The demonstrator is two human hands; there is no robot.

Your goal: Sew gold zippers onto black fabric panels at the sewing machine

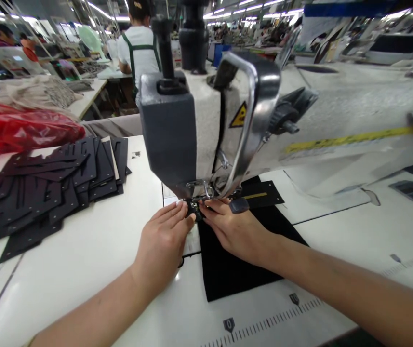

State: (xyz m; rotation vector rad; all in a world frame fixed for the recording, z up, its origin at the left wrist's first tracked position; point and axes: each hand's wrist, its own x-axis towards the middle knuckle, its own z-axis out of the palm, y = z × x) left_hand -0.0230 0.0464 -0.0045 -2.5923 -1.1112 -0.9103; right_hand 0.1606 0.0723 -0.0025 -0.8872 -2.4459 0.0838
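Note:
Under the needle area of a sewing machine (209, 111) lies a piece of black fabric (242, 265), spread over the white machine bed. My left hand (166, 238) is on its left side, thumb and fingertips pressed together at the cloth's edge beside the presser foot (194, 206). From the right, my right hand (237, 229) grips the same cloth close to the foot, its fingertips partly hidden by the machine. A flat black piece with a slot (269, 192) rests on the fabric behind my right hand. A grey rounded tab (239, 206) sits just above that hand.
A heap of black slotted pieces (54, 185) covers the table's left side. Behind it are a red plastic bag (21, 127) and beige cloth (43, 91). A ruler scale (264, 323) runs along the front edge. A person in a green-strapped apron (139, 46) stands beyond.

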